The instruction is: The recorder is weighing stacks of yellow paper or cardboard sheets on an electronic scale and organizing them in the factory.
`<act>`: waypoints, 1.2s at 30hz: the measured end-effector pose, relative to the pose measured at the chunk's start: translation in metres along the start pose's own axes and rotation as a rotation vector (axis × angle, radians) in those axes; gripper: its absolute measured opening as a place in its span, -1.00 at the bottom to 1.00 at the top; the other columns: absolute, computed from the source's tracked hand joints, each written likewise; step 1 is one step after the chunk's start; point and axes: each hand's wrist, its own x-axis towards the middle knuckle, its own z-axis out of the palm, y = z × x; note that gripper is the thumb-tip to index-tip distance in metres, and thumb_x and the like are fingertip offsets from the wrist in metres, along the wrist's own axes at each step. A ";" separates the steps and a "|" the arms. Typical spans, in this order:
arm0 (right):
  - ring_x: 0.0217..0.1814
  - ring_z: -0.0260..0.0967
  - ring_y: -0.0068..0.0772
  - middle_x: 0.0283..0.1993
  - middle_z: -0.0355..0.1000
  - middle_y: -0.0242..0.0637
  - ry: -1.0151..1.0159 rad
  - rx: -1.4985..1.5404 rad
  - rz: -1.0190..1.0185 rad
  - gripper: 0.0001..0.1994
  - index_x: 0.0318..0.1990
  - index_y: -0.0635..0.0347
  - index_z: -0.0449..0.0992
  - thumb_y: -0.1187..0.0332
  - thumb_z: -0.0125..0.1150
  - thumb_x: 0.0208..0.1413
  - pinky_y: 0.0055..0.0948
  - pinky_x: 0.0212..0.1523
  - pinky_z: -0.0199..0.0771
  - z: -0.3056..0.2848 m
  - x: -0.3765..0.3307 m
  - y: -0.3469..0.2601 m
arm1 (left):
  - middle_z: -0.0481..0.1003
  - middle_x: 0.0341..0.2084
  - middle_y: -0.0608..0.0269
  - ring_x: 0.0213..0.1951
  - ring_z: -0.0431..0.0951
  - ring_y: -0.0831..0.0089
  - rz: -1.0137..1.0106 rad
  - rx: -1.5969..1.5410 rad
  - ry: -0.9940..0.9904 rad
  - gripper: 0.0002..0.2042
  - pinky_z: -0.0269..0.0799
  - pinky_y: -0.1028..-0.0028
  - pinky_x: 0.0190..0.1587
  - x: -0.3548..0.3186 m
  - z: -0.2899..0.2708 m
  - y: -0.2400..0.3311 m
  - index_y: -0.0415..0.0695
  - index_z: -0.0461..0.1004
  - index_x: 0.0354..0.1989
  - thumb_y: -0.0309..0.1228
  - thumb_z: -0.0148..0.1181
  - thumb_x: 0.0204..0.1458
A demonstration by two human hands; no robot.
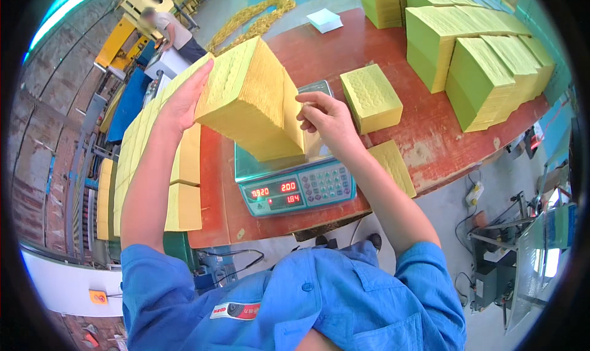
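A tall stack of yellow paper point(252, 99) with an embossed top stands on a teal digital scale point(298, 191) with lit red digits. My left hand point(184, 99) lies along the stack's left side, fingers stretched out and pressed flat to it. At the opposite side, my right hand point(326, 117) has its fingers curled in and pinched close to the paper edges. Whether a sheet is between those fingertips cannot be made out. Just right of the scale sits a shorter yellow paper stack point(372, 99), with a thin flat pile point(393, 166) nearer me.
The red worn tabletop point(424, 130) carries tall yellow stacks point(479, 74) at the far right and a white sheet pile point(324, 20) at the back. More yellow stacks point(184, 160) stand left. Another person point(175, 31) stands at a machine at the far left.
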 end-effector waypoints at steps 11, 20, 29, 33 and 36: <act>-0.41 0.41 -0.55 -0.39 0.48 -0.32 0.053 -0.002 -0.036 -0.68 0.01 0.23 0.49 0.40 0.24 0.09 -0.52 -0.34 0.43 0.024 0.058 0.031 | 0.55 -0.06 0.16 -0.10 0.60 0.41 -0.183 -0.135 -0.025 -0.58 0.53 0.42 -0.04 0.006 -0.018 -0.026 -0.21 0.41 0.11 -0.16 0.07 0.22; -0.34 0.39 -0.53 -0.38 0.48 -0.30 0.084 -0.129 -0.061 -0.65 0.03 0.17 0.48 0.40 0.29 0.06 -0.47 -0.29 0.43 0.028 0.054 0.040 | 0.46 0.08 0.14 0.10 0.46 0.40 -0.090 -0.057 0.120 -0.47 0.37 0.36 0.13 -0.008 -0.018 -0.042 -0.17 0.34 0.20 -0.05 0.11 0.19; -0.33 0.41 -0.50 -0.37 0.49 -0.26 0.092 -0.184 -0.086 -0.65 0.04 0.18 0.47 0.39 0.29 0.07 -0.45 -0.28 0.44 0.023 0.054 0.038 | 0.19 0.30 -0.07 0.36 0.13 0.19 0.691 1.130 0.015 -0.30 -0.03 0.28 0.37 -0.047 0.005 -0.002 -0.26 0.18 0.31 0.02 0.09 0.15; -0.33 0.42 -0.48 -0.36 0.50 -0.25 0.111 -0.199 -0.093 -0.64 0.04 0.18 0.47 0.39 0.27 0.06 -0.45 -0.27 0.44 0.028 0.054 0.042 | 0.15 0.33 -0.03 0.36 0.12 0.20 0.372 0.897 0.124 -0.19 -0.04 0.26 0.37 -0.034 0.011 0.000 -0.22 0.09 0.37 0.21 -0.07 0.14; -0.33 0.42 -0.48 -0.36 0.50 -0.25 0.139 -0.161 -0.121 -0.65 0.03 0.19 0.48 0.39 0.28 0.05 -0.45 -0.27 0.45 0.027 0.054 0.047 | 0.18 0.30 0.04 0.31 0.21 0.23 0.242 0.695 0.350 -0.17 0.03 0.34 0.33 -0.013 0.014 -0.002 -0.23 -0.02 0.40 0.21 -0.10 0.17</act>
